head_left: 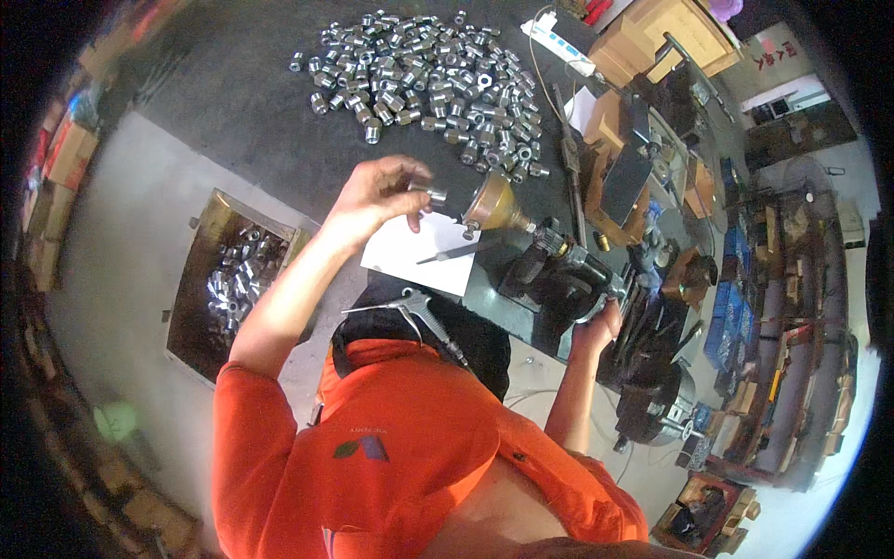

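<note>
Between the fingers and thumb of my left hand (384, 194) is a short, shiny metal pipe fitting (430, 192). It is held just left of a brass-coloured, cone-shaped chuck (495, 203), apart from it. The chuck sits at the far end of a dark bench machine (563, 284) with a ribbed shaft. My right hand (599, 326) is closed around a metal part at the machine's near right end; its fingers hide most of that part. Under the chuck, a dark flat file-like tool (458, 252) lies on white paper (400, 259).
Many similar metal fittings (428, 79) are heaped on the dark tabletop (223, 74). More lie in a metal bin (197, 270) at my left. An air blow gun (424, 317) rests against my lap. A white power strip (559, 42), cardboard boxes (622, 56) and tools crowd the right side.
</note>
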Demonstrator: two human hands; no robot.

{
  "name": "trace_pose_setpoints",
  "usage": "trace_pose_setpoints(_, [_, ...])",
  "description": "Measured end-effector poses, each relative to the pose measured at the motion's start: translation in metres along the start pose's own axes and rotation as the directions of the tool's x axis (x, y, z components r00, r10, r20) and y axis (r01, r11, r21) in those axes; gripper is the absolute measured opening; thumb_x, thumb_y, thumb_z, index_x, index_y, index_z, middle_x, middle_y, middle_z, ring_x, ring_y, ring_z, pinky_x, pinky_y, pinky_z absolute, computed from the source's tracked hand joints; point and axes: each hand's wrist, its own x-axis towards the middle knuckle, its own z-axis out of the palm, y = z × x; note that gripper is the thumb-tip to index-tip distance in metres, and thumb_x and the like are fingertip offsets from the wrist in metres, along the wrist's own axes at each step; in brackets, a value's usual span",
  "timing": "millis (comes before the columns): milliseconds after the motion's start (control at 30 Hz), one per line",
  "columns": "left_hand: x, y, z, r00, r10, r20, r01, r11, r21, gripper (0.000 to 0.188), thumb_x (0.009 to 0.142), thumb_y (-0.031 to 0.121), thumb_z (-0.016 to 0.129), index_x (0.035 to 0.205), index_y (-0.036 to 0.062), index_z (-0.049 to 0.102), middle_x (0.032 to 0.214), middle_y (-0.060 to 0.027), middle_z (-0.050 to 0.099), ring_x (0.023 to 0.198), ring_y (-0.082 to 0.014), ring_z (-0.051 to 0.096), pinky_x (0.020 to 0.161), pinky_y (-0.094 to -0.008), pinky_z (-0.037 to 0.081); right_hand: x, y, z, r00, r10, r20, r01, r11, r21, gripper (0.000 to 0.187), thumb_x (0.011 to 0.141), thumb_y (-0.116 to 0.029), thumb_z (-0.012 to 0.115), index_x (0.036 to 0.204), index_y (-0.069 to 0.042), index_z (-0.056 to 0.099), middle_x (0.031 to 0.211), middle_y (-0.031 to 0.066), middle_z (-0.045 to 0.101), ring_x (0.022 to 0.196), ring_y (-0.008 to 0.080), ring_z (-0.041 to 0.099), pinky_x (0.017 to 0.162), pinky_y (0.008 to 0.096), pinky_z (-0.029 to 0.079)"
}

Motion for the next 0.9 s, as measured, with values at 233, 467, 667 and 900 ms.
trace_pose_setpoints(233, [0.026, 0.006, 0.012, 0.991, -0.004, 0.134, 0.016, 0.996, -0.088, 0.027, 0.076, 0.009, 0.06, 0.097, -0.0068, 0.052, 0.074, -0.01, 0.058, 0.058, -0.0159, 0.056, 0.055, -0.0263, 0.048, 0.004, 0.002, -0.008, 0.999, -0.016, 0.044, 0.015, 0.999, 0.03, 0.014, 0.075, -0.014, 0.042, 0.076, -0.007, 0.055, 0.056, -0.0045, 0.041, 0.043, 0.0053, 0.032, 0.038, 0.0202, 0.024])
trace_pose_setpoints(467, [0.025, 0.005, 0.012, 0.987, -0.028, 0.16, 0.042, 0.995, -0.086, 0.028, 0.075, 0.004, 0.061, 0.099, -0.0071, 0.053, 0.077, -0.0108, 0.059, 0.06, -0.0154, 0.058, 0.057, -0.0263, 0.048, -0.02, -0.01, -0.015, 1.0, 0.011, -0.021, -0.011, 1.0, 0.01, 0.012, 0.077, -0.014, 0.046, 0.076, -0.003, 0.051, 0.054, -0.0024, 0.037, 0.045, 0.0067, 0.032, 0.039, 0.0199, 0.023])
trace_pose_setpoints(667, [0.03, 0.007, 0.008, 0.975, -0.024, 0.222, 0.037, 0.998, -0.056, 0.028, 0.074, 0.003, 0.062, 0.099, -0.0054, 0.054, 0.076, -0.0099, 0.059, 0.061, -0.0146, 0.058, 0.058, -0.0251, 0.047, -0.044, -0.052, -0.019, 0.97, -0.038, 0.24, 0.036, 0.999, 0.011, 0.021, 0.078, -0.022, 0.05, 0.074, -0.001, 0.048, 0.053, -0.0019, 0.033, 0.041, 0.0065, 0.028, 0.036, 0.02, 0.022])
trace_pose_setpoints(900, [0.028, 0.012, 0.012, 0.975, -0.028, 0.22, 0.037, 0.999, -0.037, 0.029, 0.073, 0.004, 0.063, 0.099, -0.0049, 0.054, 0.078, -0.0087, 0.059, 0.062, -0.0135, 0.058, 0.061, -0.0246, 0.048, 0.006, -0.096, 0.024, 0.944, -0.159, 0.288, 0.133, 0.985, 0.106, 0.018, 0.079, -0.017, 0.04, 0.067, -0.006, 0.046, 0.049, -0.0042, 0.027, 0.038, 0.0055, 0.021, 0.032, 0.02, 0.015])
